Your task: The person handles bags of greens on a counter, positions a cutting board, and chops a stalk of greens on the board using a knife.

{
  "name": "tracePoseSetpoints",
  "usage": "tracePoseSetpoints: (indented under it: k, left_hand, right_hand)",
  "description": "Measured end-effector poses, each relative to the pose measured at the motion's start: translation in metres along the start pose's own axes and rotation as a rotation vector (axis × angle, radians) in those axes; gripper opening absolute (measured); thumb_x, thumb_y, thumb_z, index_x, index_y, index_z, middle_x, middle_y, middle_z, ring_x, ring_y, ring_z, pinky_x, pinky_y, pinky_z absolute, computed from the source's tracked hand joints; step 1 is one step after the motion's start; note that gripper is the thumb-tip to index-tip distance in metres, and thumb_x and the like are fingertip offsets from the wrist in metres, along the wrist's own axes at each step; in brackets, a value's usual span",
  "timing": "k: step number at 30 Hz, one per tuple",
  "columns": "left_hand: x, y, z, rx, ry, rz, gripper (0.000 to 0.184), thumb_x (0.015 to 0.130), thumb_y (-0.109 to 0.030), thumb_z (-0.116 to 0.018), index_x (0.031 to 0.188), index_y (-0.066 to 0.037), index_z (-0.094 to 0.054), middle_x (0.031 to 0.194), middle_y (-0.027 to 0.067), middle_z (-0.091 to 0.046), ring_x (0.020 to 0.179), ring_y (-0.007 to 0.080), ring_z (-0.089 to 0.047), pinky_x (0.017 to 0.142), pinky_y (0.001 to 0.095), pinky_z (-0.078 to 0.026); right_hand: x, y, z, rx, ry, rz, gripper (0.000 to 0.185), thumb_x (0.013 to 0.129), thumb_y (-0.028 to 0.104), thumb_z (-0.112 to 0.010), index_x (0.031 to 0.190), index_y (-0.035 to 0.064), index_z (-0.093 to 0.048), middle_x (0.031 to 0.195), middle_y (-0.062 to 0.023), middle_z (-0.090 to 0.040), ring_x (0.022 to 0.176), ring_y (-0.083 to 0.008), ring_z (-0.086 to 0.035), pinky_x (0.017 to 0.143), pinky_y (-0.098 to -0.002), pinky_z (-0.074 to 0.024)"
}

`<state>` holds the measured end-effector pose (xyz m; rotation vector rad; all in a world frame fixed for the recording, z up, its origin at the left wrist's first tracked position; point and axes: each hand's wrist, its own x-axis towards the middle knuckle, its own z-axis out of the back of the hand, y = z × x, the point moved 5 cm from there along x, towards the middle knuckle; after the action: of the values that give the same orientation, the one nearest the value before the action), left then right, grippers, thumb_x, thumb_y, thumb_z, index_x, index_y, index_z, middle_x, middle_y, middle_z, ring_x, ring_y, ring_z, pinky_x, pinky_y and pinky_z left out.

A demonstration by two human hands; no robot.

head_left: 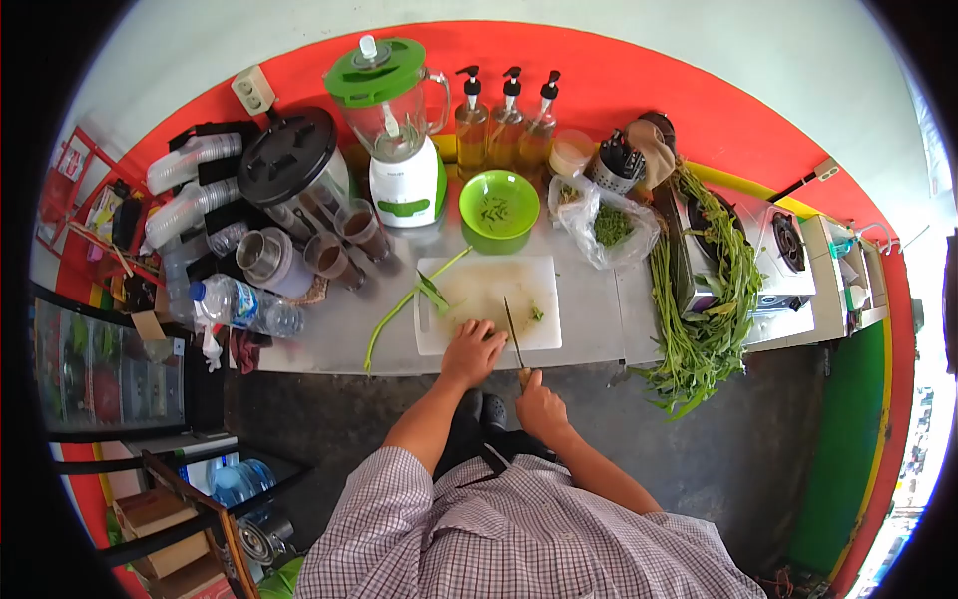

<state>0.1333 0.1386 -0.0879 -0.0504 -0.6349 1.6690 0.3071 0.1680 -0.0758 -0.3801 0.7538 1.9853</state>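
Observation:
My left hand (474, 351) rests on the front part of the white cutting board (479, 298), fingers a little apart, with nothing visible in it. In my right hand (541, 407) is the wooden handle of a knife (513, 329); its blade points away from me over the board, just right of my left hand. Small chopped green bits (537, 313) lie right of the blade. A long green stalk (389, 317) with a leaf crosses the board's left edge. Behind the board, a green bowl (500, 240) holds small cut pieces.
A blender (404, 185), a large dark-lidded container (289, 160) and a water bottle (249, 307) stand at the left. Pump bottles (505, 135) line the back. Rightward are a bag of chopped greens (611, 228) and leafy stalks (699, 329) hanging over the stove (778, 265).

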Motion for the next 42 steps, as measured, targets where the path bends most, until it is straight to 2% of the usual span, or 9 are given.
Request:
tracePoseSetpoints:
  k: [5,12,14,22,25,27,37,40,42]
  left_hand:
    - [0.001,0.006,-0.002,-0.066,-0.027,0.002,0.009,0.092,-0.020,-0.066,0.100,-0.017,-0.069,0.101,0.0024,-0.057,0.100,0.0272,-0.055,0.087,0.0430,-0.044]
    - [0.004,0.007,-0.004,-0.118,-0.082,0.049,0.008,0.085,-0.016,-0.069,0.094,-0.016,-0.070,0.097,0.0008,-0.058,0.098,0.0255,-0.055,0.086,0.0421,-0.044]
    - [0.005,0.006,-0.001,-0.109,-0.090,0.050,0.009,0.084,-0.015,-0.070,0.093,-0.016,-0.070,0.097,0.0006,-0.058,0.097,0.0254,-0.055,0.085,0.0414,-0.043]
    - [0.006,0.007,-0.002,-0.100,-0.071,0.062,0.011,0.086,-0.018,-0.070,0.096,-0.017,-0.069,0.098,0.0003,-0.059,0.098,0.0249,-0.055,0.085,0.0412,-0.043]
    - [0.008,0.006,0.001,-0.104,-0.073,0.068,0.011,0.087,-0.018,-0.069,0.098,-0.017,-0.070,0.098,0.0004,-0.059,0.099,0.0249,-0.055,0.085,0.0413,-0.042]
    - [0.008,0.006,0.002,-0.102,-0.063,0.058,0.012,0.087,-0.019,-0.069,0.098,-0.017,-0.070,0.099,0.0005,-0.059,0.099,0.0249,-0.055,0.085,0.0414,-0.042]
    - [0.003,0.010,0.000,-0.144,-0.081,0.020,0.013,0.087,-0.020,-0.071,0.099,-0.016,-0.071,0.098,0.0012,-0.059,0.099,0.0257,-0.054,0.086,0.0426,-0.042]
    - [0.004,0.011,0.002,-0.135,-0.081,0.011,0.014,0.086,-0.019,-0.071,0.099,-0.016,-0.071,0.098,0.0015,-0.060,0.099,0.0257,-0.055,0.087,0.0426,-0.042]
    - [0.003,0.011,0.001,-0.141,-0.076,0.003,0.014,0.085,-0.019,-0.071,0.099,-0.016,-0.071,0.098,0.0016,-0.060,0.099,0.0257,-0.055,0.087,0.0426,-0.042]
  right_hand:
    - [0.022,0.006,0.002,-0.072,-0.017,0.015,0.049,0.091,0.017,-0.056,0.130,-0.0063,-0.038,0.096,-0.0322,-0.070,0.091,-0.0492,-0.070,0.082,-0.0568,-0.0555]
    - [-0.002,0.006,-0.001,-0.088,0.018,-0.017,0.044,0.092,0.014,-0.052,0.129,-0.0063,-0.038,0.093,-0.0286,-0.071,0.085,-0.0459,-0.072,0.077,-0.0542,-0.0575]
    - [0.003,0.005,-0.008,-0.149,0.031,-0.031,0.046,0.093,0.012,-0.054,0.133,-0.0052,-0.039,0.097,-0.0236,-0.073,0.087,-0.0411,-0.073,0.075,-0.0497,-0.0597]
    - [0.011,0.014,0.015,-0.142,0.044,-0.002,0.046,0.094,0.013,-0.053,0.133,-0.0047,-0.039,0.097,-0.0236,-0.073,0.088,-0.0398,-0.074,0.075,-0.0489,-0.0597]
    - [-0.001,0.014,0.003,-0.097,0.069,-0.008,0.040,0.093,0.012,-0.053,0.126,-0.0049,-0.038,0.096,-0.0283,-0.072,0.089,-0.0429,-0.073,0.078,-0.0526,-0.0579]
    - [0.005,0.011,-0.007,-0.148,0.085,-0.040,0.047,0.093,0.013,-0.055,0.132,-0.0059,-0.038,0.097,-0.0241,-0.073,0.091,-0.0394,-0.074,0.078,-0.0488,-0.0595]
    - [0.011,0.015,-0.004,-0.167,0.132,0.003,0.052,0.092,0.011,-0.056,0.136,-0.0068,-0.035,0.100,-0.0240,-0.073,0.093,-0.0376,-0.074,0.079,-0.0468,-0.0600]
    - [0.011,0.011,-0.015,-0.124,0.123,-0.074,0.055,0.089,0.011,-0.061,0.135,-0.0064,-0.034,0.102,-0.0257,-0.072,0.096,-0.0386,-0.073,0.080,-0.0468,-0.0597]
    - [0.019,0.014,-0.008,-0.078,0.085,-0.018,0.043,0.090,0.010,-0.058,0.123,-0.0058,-0.036,0.099,-0.0306,-0.071,0.093,-0.0447,-0.072,0.081,-0.0515,-0.0576]
